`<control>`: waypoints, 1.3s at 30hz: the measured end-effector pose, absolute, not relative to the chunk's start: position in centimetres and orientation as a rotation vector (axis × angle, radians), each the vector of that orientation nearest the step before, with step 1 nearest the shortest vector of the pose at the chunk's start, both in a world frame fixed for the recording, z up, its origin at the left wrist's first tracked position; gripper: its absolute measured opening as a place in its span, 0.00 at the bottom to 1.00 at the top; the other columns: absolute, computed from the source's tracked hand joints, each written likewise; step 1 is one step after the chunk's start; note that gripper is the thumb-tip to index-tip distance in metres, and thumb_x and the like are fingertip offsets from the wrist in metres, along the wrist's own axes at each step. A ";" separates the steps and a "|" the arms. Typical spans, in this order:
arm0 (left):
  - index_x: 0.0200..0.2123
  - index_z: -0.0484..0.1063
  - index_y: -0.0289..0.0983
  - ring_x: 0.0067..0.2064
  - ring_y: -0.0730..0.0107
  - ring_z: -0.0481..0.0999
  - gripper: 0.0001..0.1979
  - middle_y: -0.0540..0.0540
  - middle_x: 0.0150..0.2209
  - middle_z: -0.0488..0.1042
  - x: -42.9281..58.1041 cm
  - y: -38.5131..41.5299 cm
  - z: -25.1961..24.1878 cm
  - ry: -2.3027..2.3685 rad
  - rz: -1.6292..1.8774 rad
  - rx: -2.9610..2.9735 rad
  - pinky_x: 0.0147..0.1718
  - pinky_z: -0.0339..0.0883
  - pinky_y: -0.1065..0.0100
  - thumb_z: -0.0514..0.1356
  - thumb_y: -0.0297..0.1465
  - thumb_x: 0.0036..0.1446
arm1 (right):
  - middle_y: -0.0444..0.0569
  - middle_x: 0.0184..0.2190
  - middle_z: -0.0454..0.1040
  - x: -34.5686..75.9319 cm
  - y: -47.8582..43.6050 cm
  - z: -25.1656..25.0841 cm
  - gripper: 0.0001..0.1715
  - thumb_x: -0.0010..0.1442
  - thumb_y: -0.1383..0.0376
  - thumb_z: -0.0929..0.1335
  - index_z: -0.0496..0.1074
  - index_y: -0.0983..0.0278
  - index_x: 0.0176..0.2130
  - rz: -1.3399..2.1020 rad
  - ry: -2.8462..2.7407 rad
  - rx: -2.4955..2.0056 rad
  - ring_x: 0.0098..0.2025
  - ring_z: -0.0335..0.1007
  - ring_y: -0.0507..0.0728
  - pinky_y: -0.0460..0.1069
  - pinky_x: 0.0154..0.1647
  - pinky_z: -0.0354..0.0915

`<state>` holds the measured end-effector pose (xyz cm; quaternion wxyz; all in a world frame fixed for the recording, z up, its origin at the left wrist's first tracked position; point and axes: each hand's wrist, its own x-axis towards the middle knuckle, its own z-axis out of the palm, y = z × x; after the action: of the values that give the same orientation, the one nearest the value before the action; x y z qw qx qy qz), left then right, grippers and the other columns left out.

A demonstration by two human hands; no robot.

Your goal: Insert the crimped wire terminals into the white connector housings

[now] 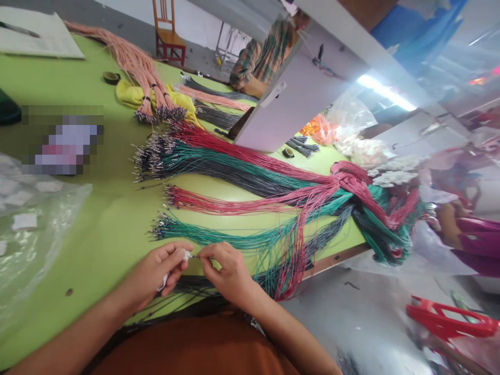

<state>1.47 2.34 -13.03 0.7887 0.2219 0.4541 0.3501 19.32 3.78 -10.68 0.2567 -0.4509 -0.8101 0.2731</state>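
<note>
Between the thumb and fingers of my left hand (164, 268) is a small white plastic connector (187, 255). Another white piece (163, 282) shows under the curled lower fingers of that hand. My right hand (230, 271) pinches a thin dark wire (196, 256), its end at the connector; whether it sits inside I cannot tell. Just beyond both hands lies a bundle of green wires (219, 233), with a bundle of red wires (222, 207) behind it. Black wires (195, 284) run along the table edge below my hands.
A clear plastic bag (62, 229) with white connectors lies left on the green table (113, 208). Farther back are pink wires (128, 57), a yellow cloth (130, 95) and black tape (111, 77). A pale partition (281, 99) stands at centre; a person in plaid (269, 47) sits behind it.
</note>
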 end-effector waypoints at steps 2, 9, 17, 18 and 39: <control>0.40 0.71 0.36 0.14 0.84 0.56 0.16 0.53 0.24 0.68 1.5 2.2 -13.2 0.991 0.738 0.519 0.09 0.51 0.80 0.61 0.39 0.52 | 0.46 0.28 0.76 19.0 3.6 -10.7 0.07 0.58 0.72 0.62 0.68 0.62 0.31 0.757 -2.220 -1.195 0.32 0.71 0.51 0.46 0.37 0.62; 0.39 0.70 0.35 0.14 0.85 0.56 0.16 0.53 0.24 0.68 1.6 2.1 -13.4 0.992 0.728 0.553 0.08 0.50 0.80 0.61 0.40 0.53 | 0.44 0.24 0.74 18.2 3.0 -11.7 0.08 0.57 0.72 0.63 0.67 0.63 0.29 0.823 -2.244 -1.184 0.29 0.68 0.51 0.46 0.36 0.61; 0.40 0.68 0.36 0.14 0.84 0.56 0.14 0.54 0.24 0.66 1.4 2.2 -13.0 0.991 0.688 0.545 0.09 0.51 0.80 0.59 0.40 0.55 | 0.48 0.30 0.71 20.6 6.0 -11.7 0.03 0.58 0.67 0.67 0.70 0.64 0.31 0.655 -2.240 -1.522 0.34 0.66 0.55 0.48 0.36 0.61; 0.40 0.68 0.36 0.14 0.83 0.57 0.15 0.54 0.24 0.66 1.5 2.2 -13.0 0.995 0.685 0.549 0.09 0.51 0.80 0.59 0.40 0.55 | 0.49 0.30 0.70 20.9 6.3 -11.9 0.02 0.56 0.68 0.68 0.70 0.64 0.31 0.586 -2.290 -1.552 0.35 0.66 0.55 0.49 0.37 0.61; 0.42 0.68 0.37 0.15 0.85 0.55 0.17 0.54 0.25 0.68 1.2 2.3 -13.4 0.946 0.620 0.596 0.09 0.50 0.80 0.59 0.42 0.53 | 0.42 0.22 0.68 19.8 5.3 -10.3 0.05 0.54 0.70 0.66 0.72 0.65 0.29 1.089 -1.919 -1.469 0.23 0.61 0.48 0.43 0.25 0.57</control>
<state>1.20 2.33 -13.36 0.8024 0.2783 0.4415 0.2893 19.78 5.28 -10.34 0.2431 -0.5374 -0.7023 0.3986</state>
